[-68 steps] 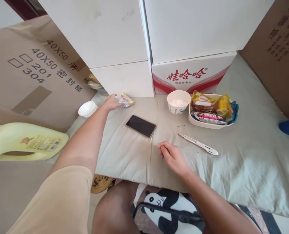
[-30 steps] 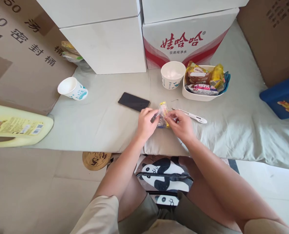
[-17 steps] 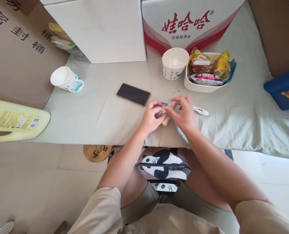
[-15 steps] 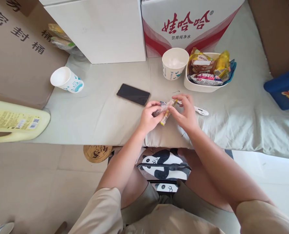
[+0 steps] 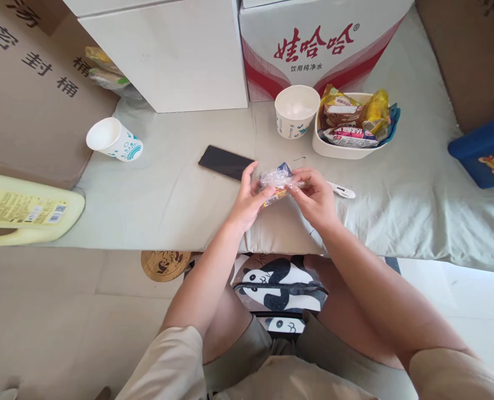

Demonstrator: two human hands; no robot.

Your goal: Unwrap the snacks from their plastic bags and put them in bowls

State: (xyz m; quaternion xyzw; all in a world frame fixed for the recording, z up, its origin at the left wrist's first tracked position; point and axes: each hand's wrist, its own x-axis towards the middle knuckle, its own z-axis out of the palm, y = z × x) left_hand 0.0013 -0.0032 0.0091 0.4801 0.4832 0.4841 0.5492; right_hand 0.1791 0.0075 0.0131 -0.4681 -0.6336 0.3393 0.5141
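Note:
Both hands hold a small clear-wrapped snack packet (image 5: 277, 180) with yellow and blue print, just above the pale green cushion (image 5: 180, 189). My left hand (image 5: 249, 197) pinches the packet's left end. My right hand (image 5: 316, 197) pinches its right end. A black phone (image 5: 222, 162) lies flat just left of my left hand. A white pen-like tool (image 5: 342, 190) lies right of my right hand, partly hidden by it.
A paper cup (image 5: 296, 110) and a white tray (image 5: 347, 151) of wrapped snacks stand behind the hands. Another paper cup (image 5: 112, 139) lies tipped at the left. A yellow jug (image 5: 26, 206), white boxes (image 5: 176, 55), a red-printed carton (image 5: 313, 47) and a blue bin (image 5: 486, 155) surround the cushion.
My left hand fetched the packet from the far left by the box and brought it to the middle. Both hands now grip it, turning it between the fingers. The view tilted down.

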